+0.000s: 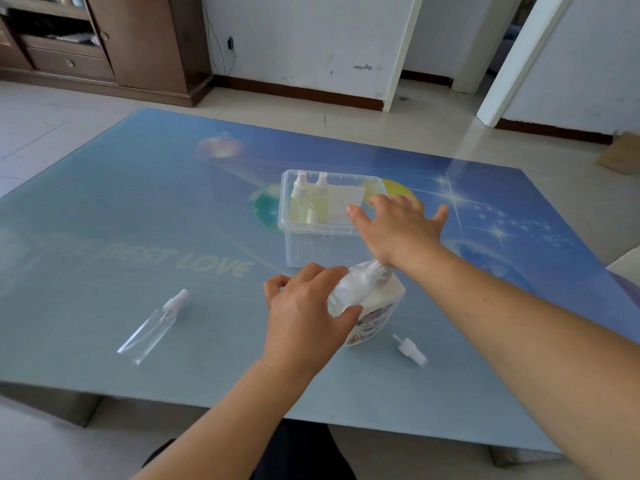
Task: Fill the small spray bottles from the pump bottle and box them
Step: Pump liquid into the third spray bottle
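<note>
Left hand (304,317) gripping small spray bottle (346,292) under pump bottle (372,313) nozzle, mid-desk. Right hand (398,226) spread flat, palm on pump. Risk: neck misaligned w/ spout, liquid spilling on desk (138,220); hard press tipping bottle.

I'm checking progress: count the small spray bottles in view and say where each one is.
4: two filled bottles stand in the clear box, one empty bottle lies at the table's left, and the left hand grips one at the pump bottle.
</note>
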Action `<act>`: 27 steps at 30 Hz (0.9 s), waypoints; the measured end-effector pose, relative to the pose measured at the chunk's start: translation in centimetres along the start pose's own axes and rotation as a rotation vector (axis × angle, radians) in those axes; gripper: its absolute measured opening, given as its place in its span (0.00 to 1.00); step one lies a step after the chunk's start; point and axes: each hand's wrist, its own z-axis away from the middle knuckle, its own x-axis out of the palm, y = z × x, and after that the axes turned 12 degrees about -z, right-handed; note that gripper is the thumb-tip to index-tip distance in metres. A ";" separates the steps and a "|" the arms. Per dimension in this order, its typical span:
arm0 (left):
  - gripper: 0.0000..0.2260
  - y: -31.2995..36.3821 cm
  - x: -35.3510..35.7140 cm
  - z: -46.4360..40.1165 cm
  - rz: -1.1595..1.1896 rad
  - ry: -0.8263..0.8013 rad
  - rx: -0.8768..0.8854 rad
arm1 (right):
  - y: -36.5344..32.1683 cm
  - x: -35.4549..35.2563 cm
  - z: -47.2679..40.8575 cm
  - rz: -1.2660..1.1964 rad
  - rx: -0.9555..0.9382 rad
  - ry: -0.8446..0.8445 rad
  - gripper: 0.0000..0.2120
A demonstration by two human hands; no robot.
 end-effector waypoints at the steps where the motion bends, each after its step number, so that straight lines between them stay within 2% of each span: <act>1: 0.17 0.1 -0.2 -0.1 -0.002 0.012 0.004 | -0.1 -0.4 -0.2 -0.010 0.010 -0.009 0.32; 7: 0.17 0.1 -0.4 -0.2 -0.010 0.043 0.009 | -0.2 -0.3 -0.4 -0.089 0.088 -0.076 0.32; 15: 0.17 -0.3 0.1 0.2 -0.025 -0.011 -0.008 | 0.1 0.8 0.1 -0.013 0.034 0.008 0.32; 20: 0.17 0.3 -0.4 0.0 -0.022 0.023 -0.001 | -0.2 -0.3 -0.1 0.022 0.023 -0.011 0.32; 27: 0.17 0.2 -0.3 0.1 -0.009 0.030 0.010 | -0.1 0.0 -0.2 -0.058 0.058 -0.034 0.31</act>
